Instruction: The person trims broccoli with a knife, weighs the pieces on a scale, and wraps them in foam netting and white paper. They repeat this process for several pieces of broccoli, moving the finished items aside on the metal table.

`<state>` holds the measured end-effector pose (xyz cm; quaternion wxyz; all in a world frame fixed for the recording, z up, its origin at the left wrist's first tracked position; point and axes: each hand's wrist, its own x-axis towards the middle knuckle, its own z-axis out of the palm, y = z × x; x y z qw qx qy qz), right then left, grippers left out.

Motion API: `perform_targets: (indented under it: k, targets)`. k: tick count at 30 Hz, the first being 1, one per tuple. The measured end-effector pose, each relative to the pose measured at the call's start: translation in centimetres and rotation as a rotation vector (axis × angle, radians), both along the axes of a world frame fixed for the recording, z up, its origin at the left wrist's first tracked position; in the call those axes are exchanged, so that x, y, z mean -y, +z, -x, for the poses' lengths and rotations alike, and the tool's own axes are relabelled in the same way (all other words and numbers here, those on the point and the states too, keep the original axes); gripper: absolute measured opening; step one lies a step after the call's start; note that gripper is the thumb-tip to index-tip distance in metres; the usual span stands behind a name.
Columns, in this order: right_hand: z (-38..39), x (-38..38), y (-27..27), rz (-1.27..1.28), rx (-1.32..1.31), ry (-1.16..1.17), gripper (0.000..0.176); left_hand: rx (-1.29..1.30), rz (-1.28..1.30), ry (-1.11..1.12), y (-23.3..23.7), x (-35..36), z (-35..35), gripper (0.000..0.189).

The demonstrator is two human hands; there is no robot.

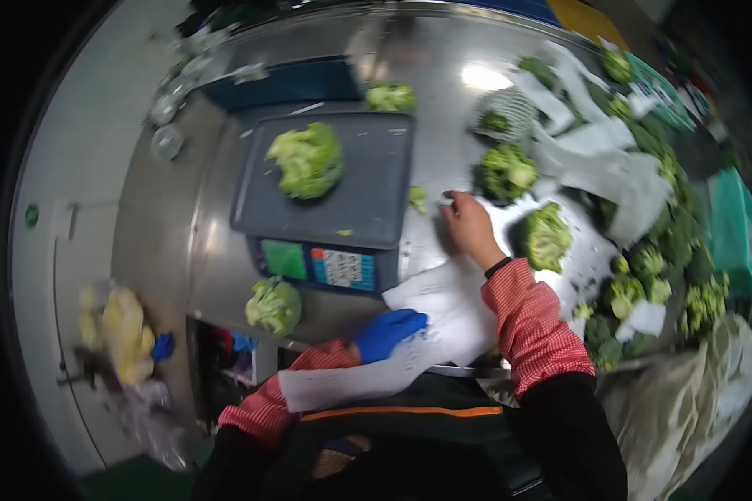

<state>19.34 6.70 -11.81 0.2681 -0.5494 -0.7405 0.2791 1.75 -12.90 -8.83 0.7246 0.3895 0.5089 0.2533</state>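
My left hand (391,334), in a blue glove, is closed on a long white printed paper strip (334,386) in front of my body. The strip runs over the counter edge and partly across my left sleeve. My bare right hand (468,224) is above the steel counter, right of the scale, with thumb and fingers pinched together. Whatever is between them is too small to make out. A small green leaf scrap (418,199) lies just left of those fingertips. A pale green lettuce-like head (307,161) rests on the dark tray of the weighing scale (255,209).
More green heads lie beside the scale: one in front (273,306), one behind (390,97). At right, a lettuce-like head (548,237), a broccoli pile (667,242), white netting (635,192) and a teal crate (735,234) crowd the counter. A dark blue box (280,86) stands behind the scale.
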Motion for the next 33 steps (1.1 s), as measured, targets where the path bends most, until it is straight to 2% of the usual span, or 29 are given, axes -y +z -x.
perform_targets:
  k: [1,3,5,7,8,9,11,13,15,18,21,23,28,33]
  targets:
    - [1.2,-1.2,-1.0,0.038,0.03,0.009,0.034,-0.011,-0.083,-0.039,-0.7,0.4,0.0,0.026]
    - [3.2,-1.9,-0.9,0.116,0.097,0.045,0.04,0.067,-0.063,-0.015,-0.1,0.5,0.0,0.026]
    - [4.2,-2.1,-0.5,0.19,0.178,0.132,0.041,0.095,-0.078,0.021,0.0,0.8,0.3,0.027]
    - [3.7,-1.7,-0.8,0.141,0.152,0.104,0.036,0.068,-0.12,0.08,-0.3,1.5,0.7,0.029]
    - [3.3,-1.5,-1.6,0.117,0.148,0.098,0.036,0.221,-0.015,0.154,0.7,1.2,1.3,0.026]
    - [2.2,-1.3,-2.2,0.094,0.141,0.075,0.036,0.263,0.048,0.187,0.8,1.1,1.6,0.026]
    - [0.5,-1.0,-2.1,0.453,-0.218,-0.044,0.039,0.348,0.166,0.241,1.1,1.0,2.3,0.026]
    - [0.1,-0.3,1.8,0.52,-0.397,0.032,0.047,0.374,0.151,0.297,1.2,1.0,2.6,0.025]
    - [0.3,0.0,5.3,0.615,-0.668,0.136,0.048,0.387,0.153,0.338,1.8,0.6,3.2,0.025]
    - [3.2,1.2,12.3,0.604,-0.79,0.206,0.041,0.398,0.164,0.369,3.1,-0.4,4.3,0.025]
    - [7.0,1.4,15.8,0.46,-0.815,0.295,0.04,0.403,0.147,0.391,3.7,-1.1,5.3,0.025]
    - [10.0,0.9,15.8,0.2,-0.742,0.318,0.041,0.369,0.138,0.414,4.3,-1.4,5.7,0.025]
    - [15.9,0.2,15.6,-0.402,-0.232,0.227,0.041,0.425,0.153,0.426,2.8,-0.1,6.3,0.027]
    - [18.0,0.2,15.2,-0.664,0.055,0.276,0.043,0.505,0.195,0.466,2.0,0.7,7.0,0.026]
